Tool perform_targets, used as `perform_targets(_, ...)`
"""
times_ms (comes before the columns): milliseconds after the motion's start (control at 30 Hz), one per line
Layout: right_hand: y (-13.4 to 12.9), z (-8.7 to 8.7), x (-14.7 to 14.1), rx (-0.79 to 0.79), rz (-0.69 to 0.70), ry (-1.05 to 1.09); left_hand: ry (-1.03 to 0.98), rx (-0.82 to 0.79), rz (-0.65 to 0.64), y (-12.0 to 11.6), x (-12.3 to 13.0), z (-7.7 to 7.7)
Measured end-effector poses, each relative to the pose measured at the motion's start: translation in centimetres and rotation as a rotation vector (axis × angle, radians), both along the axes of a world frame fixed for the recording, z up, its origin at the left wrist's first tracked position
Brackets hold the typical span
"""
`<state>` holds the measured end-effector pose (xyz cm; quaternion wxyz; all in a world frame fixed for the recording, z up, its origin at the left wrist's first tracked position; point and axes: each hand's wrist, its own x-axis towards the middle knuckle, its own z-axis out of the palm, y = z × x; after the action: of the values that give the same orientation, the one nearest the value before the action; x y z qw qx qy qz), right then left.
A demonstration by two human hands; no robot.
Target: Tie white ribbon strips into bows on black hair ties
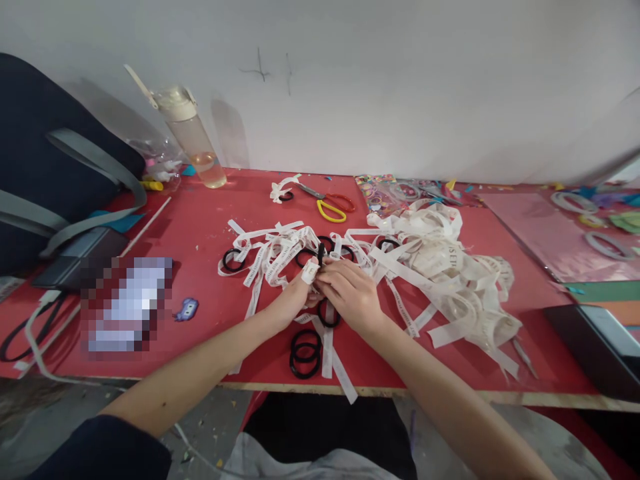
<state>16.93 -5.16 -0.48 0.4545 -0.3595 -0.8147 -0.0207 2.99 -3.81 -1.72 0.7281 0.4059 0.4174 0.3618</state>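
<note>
My left hand (295,299) and my right hand (350,293) meet over the middle of the red table, fingers closed around a black hair tie (321,253) with white ribbon wrapped at its side. White printed ribbons (280,257) with black ties lie just behind and to the left of my hands. Two loose black hair ties (305,353) overlap in front of them, near the table edge. Ribbon tails (327,353) hang down beside those ties. To the right is a large heap of white ribbon (445,260).
Scissors (330,205) with red and yellow handles lie behind the ribbons on the red table (200,220). A clear bottle (197,143) stands at the back left. A blurred phone-like object (130,303) lies left; a dark box (595,347) sits right.
</note>
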Motion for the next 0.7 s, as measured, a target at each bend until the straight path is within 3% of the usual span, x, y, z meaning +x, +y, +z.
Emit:
perform_targets(333, 0.1, -0.2, 0.5, 0.066, 0.042, -0.022, -0.106, -0.01, -0.084, 0.3, -0.2, -0.4)
perform_targets(700, -0.1, 0.7, 0.4, 0.026, 0.103, -0.02, -0.185, -0.048, -0.054, 0.5, -0.6, 1.5)
